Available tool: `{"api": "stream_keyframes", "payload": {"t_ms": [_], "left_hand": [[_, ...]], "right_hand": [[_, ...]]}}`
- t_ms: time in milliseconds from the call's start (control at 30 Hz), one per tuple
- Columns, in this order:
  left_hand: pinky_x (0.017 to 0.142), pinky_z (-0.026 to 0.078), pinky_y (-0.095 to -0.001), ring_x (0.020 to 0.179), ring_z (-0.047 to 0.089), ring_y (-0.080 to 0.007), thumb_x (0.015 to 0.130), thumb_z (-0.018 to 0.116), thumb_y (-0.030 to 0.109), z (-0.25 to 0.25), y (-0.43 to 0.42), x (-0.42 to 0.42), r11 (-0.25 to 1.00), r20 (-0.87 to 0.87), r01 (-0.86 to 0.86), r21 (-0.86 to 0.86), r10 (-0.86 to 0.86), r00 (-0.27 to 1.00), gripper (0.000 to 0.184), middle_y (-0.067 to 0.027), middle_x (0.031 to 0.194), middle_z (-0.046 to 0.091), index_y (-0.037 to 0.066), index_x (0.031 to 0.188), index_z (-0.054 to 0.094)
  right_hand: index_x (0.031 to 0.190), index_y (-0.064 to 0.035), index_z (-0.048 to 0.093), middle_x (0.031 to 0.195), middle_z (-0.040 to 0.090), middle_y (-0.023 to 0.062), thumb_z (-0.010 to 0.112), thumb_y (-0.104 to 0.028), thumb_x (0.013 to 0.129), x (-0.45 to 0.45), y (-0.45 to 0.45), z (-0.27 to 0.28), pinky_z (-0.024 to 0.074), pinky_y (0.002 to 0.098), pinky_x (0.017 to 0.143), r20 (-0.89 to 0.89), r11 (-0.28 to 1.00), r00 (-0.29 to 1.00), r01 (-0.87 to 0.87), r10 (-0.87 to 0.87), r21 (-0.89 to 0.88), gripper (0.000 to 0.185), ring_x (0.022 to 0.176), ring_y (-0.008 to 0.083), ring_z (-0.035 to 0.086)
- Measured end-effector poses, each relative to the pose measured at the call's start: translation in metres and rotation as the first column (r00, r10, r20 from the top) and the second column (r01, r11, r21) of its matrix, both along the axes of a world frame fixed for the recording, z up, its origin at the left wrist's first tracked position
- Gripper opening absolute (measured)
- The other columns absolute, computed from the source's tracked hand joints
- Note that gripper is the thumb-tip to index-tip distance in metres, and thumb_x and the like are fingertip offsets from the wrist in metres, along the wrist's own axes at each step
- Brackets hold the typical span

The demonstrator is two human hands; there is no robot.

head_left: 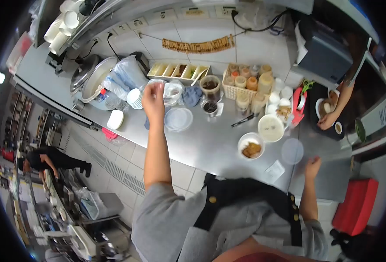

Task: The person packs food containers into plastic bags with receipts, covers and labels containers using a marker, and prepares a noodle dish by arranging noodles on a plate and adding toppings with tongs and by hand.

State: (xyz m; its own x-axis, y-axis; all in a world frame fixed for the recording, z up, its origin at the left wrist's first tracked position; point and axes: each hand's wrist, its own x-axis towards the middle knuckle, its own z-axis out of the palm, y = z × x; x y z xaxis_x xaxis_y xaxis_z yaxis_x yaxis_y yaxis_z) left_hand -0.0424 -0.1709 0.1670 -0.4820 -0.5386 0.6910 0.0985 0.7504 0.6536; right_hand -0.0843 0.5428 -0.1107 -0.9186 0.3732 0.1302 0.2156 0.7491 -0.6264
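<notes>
My left hand is raised over the steel counter with its fingers bent together; whether anything is between them is hidden. Around it are a stack of white cups, clear plastic containers and a stack of clear lids. My right hand is curled closed near the counter's right front part, with nothing visible in it. Close to it lie a clear round lid and a paper packet. A white bowl with brown food pieces stands beside a bowl of pale liquid.
Sauce bottles fill a basket at the back, beside a divided condiment tray. Another person's hand is over a plate at the right. A red box stands lower right. A co-worker stands at far left.
</notes>
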Motion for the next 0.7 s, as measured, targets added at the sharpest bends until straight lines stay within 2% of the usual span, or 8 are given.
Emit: {"api": "stream_keyframes", "payload": {"t_ms": [67, 133, 267, 333, 433, 533, 600, 700], "left_hand": [[0.068, 0.046, -0.0256, 0.073, 0.057, -0.0103, 0.095, 0.069, 0.013, 0.025, -0.034, -0.011, 0.995, 0.087, 0.096, 0.039, -0.099, 0.991, 0.013, -0.0042, 0.083, 0.068, 0.0, 0.097, 0.068], [0.068, 0.046, -0.0265, 0.073, 0.057, -0.011, 0.094, 0.069, 0.012, 0.044, -0.067, -0.033, 0.982, 0.079, 0.183, 0.051, -0.187, 0.979, 0.013, -0.0046, 0.084, 0.067, 0.0, 0.098, 0.069], [0.067, 0.044, -0.0246, 0.07, 0.054, -0.0099, 0.092, 0.071, 0.009, 0.12, -0.089, -0.036, 0.958, -0.423, 0.013, -0.287, -0.139, 0.895, 0.014, -0.0048, 0.088, 0.066, 0.0, 0.102, 0.067], [0.066, 0.041, -0.0229, 0.073, 0.052, -0.0082, 0.088, 0.073, 0.0, 0.185, -0.087, -0.045, 0.892, -0.615, -0.027, -0.451, -0.288, 0.734, 0.017, -0.0045, 0.092, 0.063, 0.003, 0.101, 0.063], [0.062, 0.046, -0.0247, 0.071, 0.057, -0.0127, 0.086, 0.074, 0.001, 0.294, -0.079, -0.066, 0.847, -0.645, -0.042, -0.53, -0.37, 0.669, 0.009, -0.0062, 0.088, 0.068, 0.003, 0.093, 0.069], [0.082, 0.05, -0.0354, 0.09, 0.062, -0.0226, 0.088, 0.075, 0.022, 0.375, -0.089, -0.081, 0.761, -0.441, -0.085, -0.643, -0.277, 0.854, 0.016, -0.0054, 0.096, 0.07, 0.008, 0.096, 0.074], [0.089, 0.048, -0.0413, 0.1, 0.063, -0.0283, 0.086, 0.075, 0.033, 0.399, -0.098, -0.098, 0.548, -0.227, -0.197, -0.813, 0.014, 0.974, 0.023, -0.0057, 0.105, 0.071, 0.013, 0.098, 0.076], [0.09, 0.047, -0.0434, 0.106, 0.064, -0.0307, 0.083, 0.076, 0.037, 0.411, -0.099, -0.11, 0.597, 0.033, -0.085, -0.797, 0.184, 0.982, 0.027, -0.007, 0.112, 0.071, 0.015, 0.098, 0.077]], "right_hand": [[0.122, 0.0034, 0.056, 0.122, 0.061, 0.0217, 0.073, -0.018, 0.086, 0.025, -0.043, 0.033, 0.0457, 0.0441, 0.1, -0.106, 0.986, 0.981, 0.163, -0.165, -0.02, 0.045, 0.113, 0.0392, 0.059], [0.123, 0.0033, 0.056, 0.119, 0.06, 0.0225, 0.072, -0.013, 0.085, 0.049, -0.077, 0.005, 0.045, 0.0456, 0.098, -0.384, 0.93, 0.895, 0.316, -0.227, 0.187, 0.045, 0.11, 0.0415, 0.057], [0.133, 0.002, 0.047, 0.139, 0.047, 0.0239, 0.071, -0.005, 0.08, 0.087, -0.193, 0.012, 0.0323, 0.0504, 0.109, -0.084, 0.861, 0.864, 0.503, -0.496, 0.083, 0.059, 0.13, 0.0422, 0.042], [0.135, 0.0004, 0.046, 0.143, 0.043, 0.0234, 0.072, -0.006, 0.08, 0.092, -0.213, 0.028, 0.0291, 0.0515, 0.111, -0.163, 0.863, 0.865, 0.494, -0.475, 0.106, 0.061, 0.133, 0.0418, 0.038], [0.137, -0.0027, 0.045, 0.147, 0.04, 0.0227, 0.072, -0.006, 0.08, 0.091, -0.219, 0.061, 0.0264, 0.0526, 0.112, -0.283, 0.859, 0.851, 0.492, -0.442, 0.141, 0.063, 0.137, 0.0416, 0.034], [0.137, -0.0046, 0.046, 0.147, 0.04, 0.022, 0.072, -0.006, 0.081, 0.089, -0.219, 0.08, 0.0265, 0.0525, 0.112, -0.358, 0.831, 0.808, 0.54, -0.467, 0.134, 0.061, 0.136, 0.0417, 0.034], [0.136, -0.005, 0.047, 0.147, 0.04, 0.0214, 0.071, -0.006, 0.081, 0.091, -0.216, 0.087, 0.0261, 0.0524, 0.112, -0.391, 0.81, 0.783, 0.57, -0.484, 0.139, 0.06, 0.136, 0.0417, 0.034], [0.136, -0.0048, 0.047, 0.147, 0.04, 0.0211, 0.071, -0.006, 0.081, 0.102, -0.218, 0.089, 0.0261, 0.0515, 0.113, -0.423, 0.804, 0.77, 0.577, -0.478, 0.144, 0.06, 0.136, 0.0414, 0.034]]}}
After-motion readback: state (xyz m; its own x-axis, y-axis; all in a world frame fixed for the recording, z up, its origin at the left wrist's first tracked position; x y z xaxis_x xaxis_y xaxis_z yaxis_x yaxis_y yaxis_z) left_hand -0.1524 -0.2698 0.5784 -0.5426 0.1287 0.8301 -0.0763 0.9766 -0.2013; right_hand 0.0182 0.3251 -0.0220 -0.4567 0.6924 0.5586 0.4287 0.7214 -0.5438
